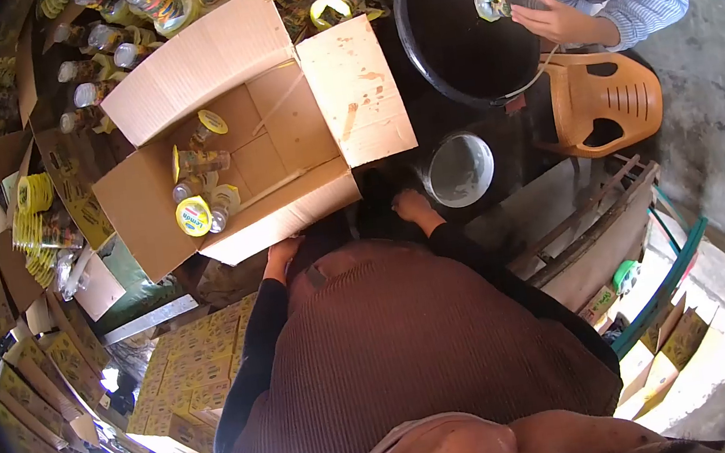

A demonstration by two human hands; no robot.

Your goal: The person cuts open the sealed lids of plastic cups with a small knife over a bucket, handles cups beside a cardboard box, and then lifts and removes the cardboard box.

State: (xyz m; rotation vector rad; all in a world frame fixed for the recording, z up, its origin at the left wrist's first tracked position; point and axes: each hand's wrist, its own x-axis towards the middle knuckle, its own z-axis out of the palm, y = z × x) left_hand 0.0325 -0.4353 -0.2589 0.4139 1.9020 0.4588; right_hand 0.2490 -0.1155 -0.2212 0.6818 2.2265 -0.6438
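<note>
My left hand (283,254) is at the near edge of an open cardboard box (228,236), close against its lower flap. Its fingers are mostly hidden, so their grip does not show. My right hand (417,208) rests low over the dark table edge, fingers curled in; whatever they hold, if anything, is lost in the dark. Just right of it stands a round whitish container (461,169). Inside the box, several clear plastic cups with yellow labels (194,215) lie in the left part.
Across the table, another person's hand (554,20) holds a clear cup (493,2) over a large black bucket (433,64). Many labelled cups (159,7) crowd the back left. An orange plastic chair (628,103) stands right; stacked printed cartons (189,365) are at lower left.
</note>
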